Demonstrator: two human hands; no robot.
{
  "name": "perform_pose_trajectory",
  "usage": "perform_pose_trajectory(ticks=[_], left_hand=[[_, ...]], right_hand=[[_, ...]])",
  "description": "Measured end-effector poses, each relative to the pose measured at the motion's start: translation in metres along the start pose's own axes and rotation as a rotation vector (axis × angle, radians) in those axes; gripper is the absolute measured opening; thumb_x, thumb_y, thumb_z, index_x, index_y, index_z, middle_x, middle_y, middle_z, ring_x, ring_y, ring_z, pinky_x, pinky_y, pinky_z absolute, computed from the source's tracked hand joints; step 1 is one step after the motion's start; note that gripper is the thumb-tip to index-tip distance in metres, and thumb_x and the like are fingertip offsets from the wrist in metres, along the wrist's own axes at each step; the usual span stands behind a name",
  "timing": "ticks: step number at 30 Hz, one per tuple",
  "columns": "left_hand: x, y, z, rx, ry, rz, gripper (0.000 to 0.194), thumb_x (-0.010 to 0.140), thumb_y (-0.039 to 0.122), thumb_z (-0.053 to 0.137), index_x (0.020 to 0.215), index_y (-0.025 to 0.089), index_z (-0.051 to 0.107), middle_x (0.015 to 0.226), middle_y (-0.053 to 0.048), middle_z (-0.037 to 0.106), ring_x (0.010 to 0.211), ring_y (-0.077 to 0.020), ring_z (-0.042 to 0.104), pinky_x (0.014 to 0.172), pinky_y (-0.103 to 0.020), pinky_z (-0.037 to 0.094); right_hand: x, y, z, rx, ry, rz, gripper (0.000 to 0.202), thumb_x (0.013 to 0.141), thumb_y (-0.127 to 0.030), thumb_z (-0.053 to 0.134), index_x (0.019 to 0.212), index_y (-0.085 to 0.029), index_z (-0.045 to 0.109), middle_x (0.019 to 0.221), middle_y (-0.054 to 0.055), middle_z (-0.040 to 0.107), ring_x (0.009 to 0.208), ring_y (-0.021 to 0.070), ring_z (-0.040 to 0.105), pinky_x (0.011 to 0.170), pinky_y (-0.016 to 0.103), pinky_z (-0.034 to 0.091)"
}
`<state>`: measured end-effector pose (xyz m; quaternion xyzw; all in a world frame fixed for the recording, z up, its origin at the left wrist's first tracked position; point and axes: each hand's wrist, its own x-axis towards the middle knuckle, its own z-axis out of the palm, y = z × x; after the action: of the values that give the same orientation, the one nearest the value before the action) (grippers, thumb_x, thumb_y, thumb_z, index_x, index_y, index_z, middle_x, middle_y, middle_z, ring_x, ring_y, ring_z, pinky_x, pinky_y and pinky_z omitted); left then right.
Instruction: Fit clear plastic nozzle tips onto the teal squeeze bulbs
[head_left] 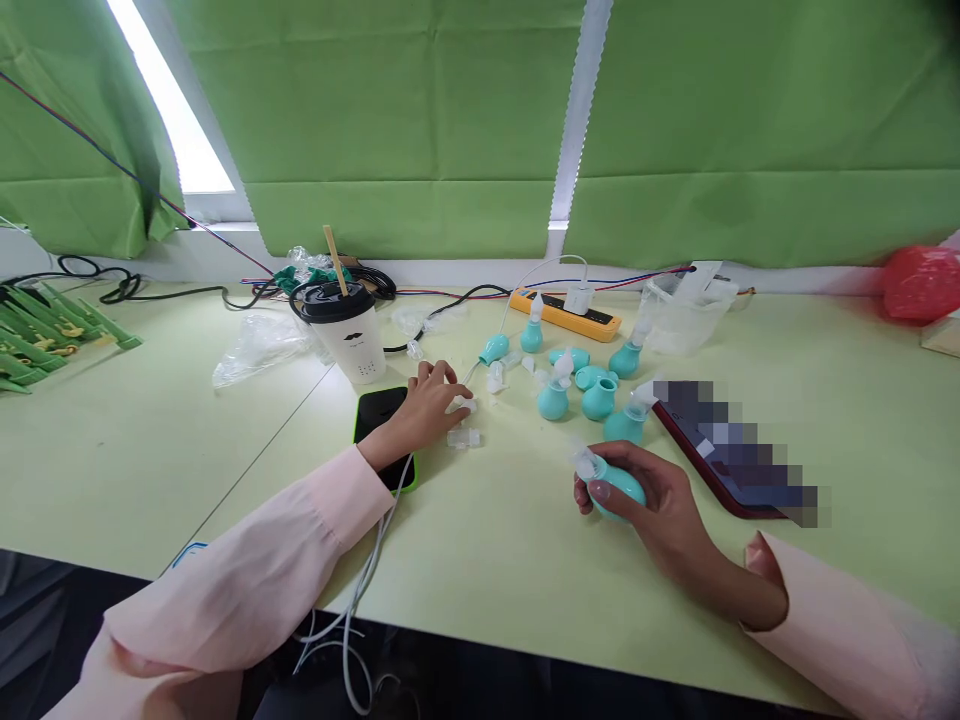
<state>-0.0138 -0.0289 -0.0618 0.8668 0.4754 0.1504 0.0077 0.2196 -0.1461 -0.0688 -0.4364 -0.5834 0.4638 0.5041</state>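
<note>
My right hand (652,495) is wrapped round a teal squeeze bulb (624,484), which lies tilted in the fingers. A clear plastic tip sits on the bulb's neck and points up to the left. Over the table my left hand (431,408) has its thumb and fingertips closed on a small clear plastic piece (466,404). Just below these fingers lies a clear plastic connector (464,438). Several more teal bulbs (553,401) stand or lie between and beyond the hands, some with clear tips. One bulb (598,399) is upright with a bare open neck.
Under my left wrist lies a black phone (381,412) with a white cable. A lidded paper cup (356,345) stands behind it. To the right are a dark red phone (720,455) and a clear plastic tub (686,312). An orange power strip (562,314) lies at the back.
</note>
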Motion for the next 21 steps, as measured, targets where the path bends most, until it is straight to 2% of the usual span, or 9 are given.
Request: perform_pose_trajectory(ticks=[3,5,7,9,11,13,16,18,21], left_hand=[[0.001,0.003,-0.001,-0.067,0.088,0.025,0.02,0.074,0.032,0.052,0.085,0.018,0.061,0.098,-0.008,0.046,0.095,-0.0239,0.037,0.079,-0.042,0.037],[0.0,0.008,-0.006,-0.184,0.187,0.053,0.019,0.074,0.031,0.053,0.084,0.017,0.059,0.099,-0.008,0.051,0.099,-0.0228,0.04,0.083,-0.041,0.037],[-0.004,0.017,-0.012,-0.381,0.276,0.06,0.019,0.073,0.03,0.054,0.086,0.016,0.057,0.096,-0.006,0.055,0.097,-0.0193,0.047,0.086,-0.037,0.039],[-0.011,0.029,-0.017,-0.65,0.27,0.029,0.022,0.07,0.03,0.057,0.087,0.015,0.057,0.091,-0.005,0.059,0.085,-0.0155,0.054,0.081,-0.034,0.044],[-0.017,0.042,-0.022,-0.95,0.125,0.006,0.026,0.066,0.029,0.061,0.086,0.013,0.059,0.088,-0.006,0.06,0.078,-0.0141,0.056,0.074,-0.03,0.049],[-0.023,0.051,-0.024,-1.2,-0.069,-0.014,0.029,0.063,0.026,0.065,0.087,0.011,0.06,0.085,-0.007,0.061,0.074,-0.0142,0.058,0.069,-0.029,0.051],[-0.027,0.059,-0.025,-1.402,-0.307,-0.029,0.028,0.063,0.021,0.066,0.088,0.01,0.062,0.079,-0.005,0.063,0.066,-0.0131,0.06,0.068,-0.031,0.051],[-0.028,0.061,-0.025,-1.452,-0.394,-0.036,0.024,0.065,0.02,0.064,0.087,0.01,0.063,0.075,-0.004,0.063,0.063,-0.0118,0.06,0.067,-0.03,0.051],[-0.028,0.062,-0.024,-1.493,-0.445,-0.068,0.021,0.065,0.02,0.064,0.084,0.01,0.064,0.065,-0.002,0.063,0.057,-0.0097,0.059,0.061,-0.026,0.051]], right_hand=[[0.0,-0.002,0.001,-0.106,0.011,0.004,0.022,0.067,-0.032,0.062,0.084,-0.019,0.055,0.071,0.002,0.057,0.053,0.0111,0.052,0.049,0.026,0.046],[0.0,-0.004,0.001,-0.231,0.037,0.002,0.024,0.066,-0.034,0.062,0.085,-0.02,0.058,0.078,0.004,0.06,0.056,0.0123,0.054,0.05,0.027,0.047],[0.001,-0.007,0.0,-0.348,0.071,-0.012,0.025,0.066,-0.036,0.061,0.086,-0.021,0.06,0.082,0.005,0.062,0.063,0.0155,0.058,0.054,0.028,0.049],[0.002,-0.009,-0.001,-0.451,0.107,-0.055,0.025,0.065,-0.037,0.061,0.086,-0.022,0.061,0.084,0.004,0.064,0.07,0.0185,0.059,0.06,0.031,0.051],[0.003,-0.01,-0.003,-0.546,0.14,-0.123,0.023,0.064,-0.037,0.062,0.083,-0.023,0.061,0.082,0.003,0.065,0.073,0.0195,0.06,0.064,0.032,0.051],[0.003,-0.011,-0.005,-0.626,0.157,-0.211,0.021,0.064,-0.036,0.063,0.081,-0.024,0.061,0.08,0.002,0.066,0.072,0.0195,0.061,0.065,0.032,0.05],[0.002,-0.01,-0.007,-0.687,0.129,-0.375,0.018,0.064,-0.032,0.064,0.08,-0.025,0.06,0.077,0.002,0.066,0.07,0.019,0.061,0.063,0.031,0.05],[0.001,-0.009,-0.007,-0.693,0.093,-0.469,0.019,0.064,-0.029,0.064,0.082,-0.025,0.058,0.076,0.002,0.066,0.068,0.0187,0.062,0.061,0.03,0.05],[0.0,-0.006,-0.007,-0.693,0.052,-0.544,0.022,0.066,-0.026,0.063,0.087,-0.025,0.056,0.077,0.002,0.066,0.068,0.0183,0.062,0.061,0.031,0.05]])
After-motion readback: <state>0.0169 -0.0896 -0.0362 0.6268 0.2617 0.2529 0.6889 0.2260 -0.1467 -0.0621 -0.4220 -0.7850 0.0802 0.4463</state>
